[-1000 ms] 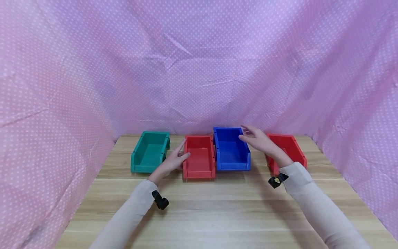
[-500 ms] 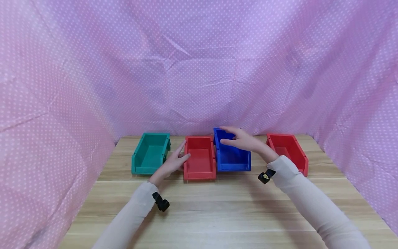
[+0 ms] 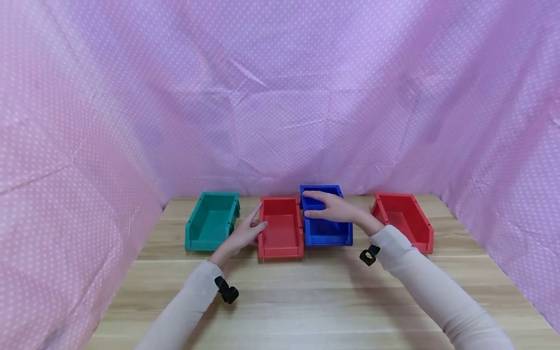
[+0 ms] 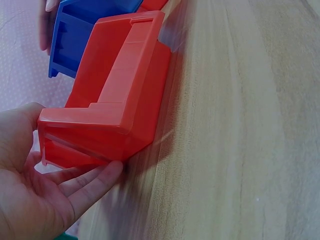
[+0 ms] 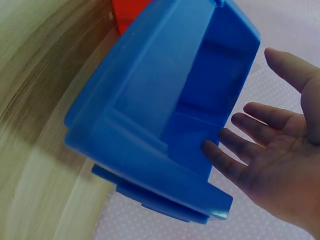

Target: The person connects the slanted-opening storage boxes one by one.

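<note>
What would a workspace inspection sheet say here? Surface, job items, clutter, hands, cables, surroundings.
Surface: wood-grain table, light-coloured.
Job's things: middle red bin and blue bin side by side; green bin apart at left, right red bin apart at right.
Clutter: nothing seen.
Hands: left hand holds the middle red bin's left side, thumb at the rim; right hand open at the blue bin, contact unclear. Black device on left wrist, another black device on right.
Cables: nothing seen.
Surroundings: pink dotted cloth behind and both sides.

The right hand (image 3: 333, 208) partly hides the blue bin (image 3: 327, 231).
</note>
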{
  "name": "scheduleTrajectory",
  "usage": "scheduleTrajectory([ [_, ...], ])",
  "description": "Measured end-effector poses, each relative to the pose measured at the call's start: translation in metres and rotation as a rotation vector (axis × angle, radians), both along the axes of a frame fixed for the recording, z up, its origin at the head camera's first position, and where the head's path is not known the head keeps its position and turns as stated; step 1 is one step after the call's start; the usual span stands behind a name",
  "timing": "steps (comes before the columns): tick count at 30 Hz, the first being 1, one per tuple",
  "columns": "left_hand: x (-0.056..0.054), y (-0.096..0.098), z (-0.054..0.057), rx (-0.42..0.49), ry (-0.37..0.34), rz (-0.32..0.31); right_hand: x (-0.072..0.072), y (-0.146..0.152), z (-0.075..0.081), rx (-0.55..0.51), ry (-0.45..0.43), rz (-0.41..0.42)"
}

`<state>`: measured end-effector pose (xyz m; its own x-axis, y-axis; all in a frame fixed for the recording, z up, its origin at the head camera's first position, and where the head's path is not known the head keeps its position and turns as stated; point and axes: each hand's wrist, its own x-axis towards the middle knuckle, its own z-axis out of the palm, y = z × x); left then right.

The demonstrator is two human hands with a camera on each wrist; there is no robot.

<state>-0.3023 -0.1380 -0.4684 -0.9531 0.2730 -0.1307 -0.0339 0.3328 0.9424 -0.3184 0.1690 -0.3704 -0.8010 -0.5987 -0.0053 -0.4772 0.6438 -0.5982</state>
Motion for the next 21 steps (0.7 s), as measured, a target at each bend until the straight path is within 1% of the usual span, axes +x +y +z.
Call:
scheduleTrajectory([
  [4, -0.002, -0.001, -0.004, 0.002, -0.001, -0.01, -0.003, -0.002, -0.003, 0.04, 0.0, 0.013],
  [8, -0.003, -0.002, -0.004, -0.012, -0.005, -0.003, -0.005, -0.004, -0.005, 0.064, 0.001, 0.021],
  [14, -0.008, -0.003, -0.002, -0.016, -0.006, 0.0, -0.007, -0.007, -0.007, 0.097, 0.026, 0.019],
  [21, -0.018, -0.007, 0.003, -0.017, -0.001, -0.018, -0.011, -0.011, 0.0, 0.134, 0.051, 0.026],
])
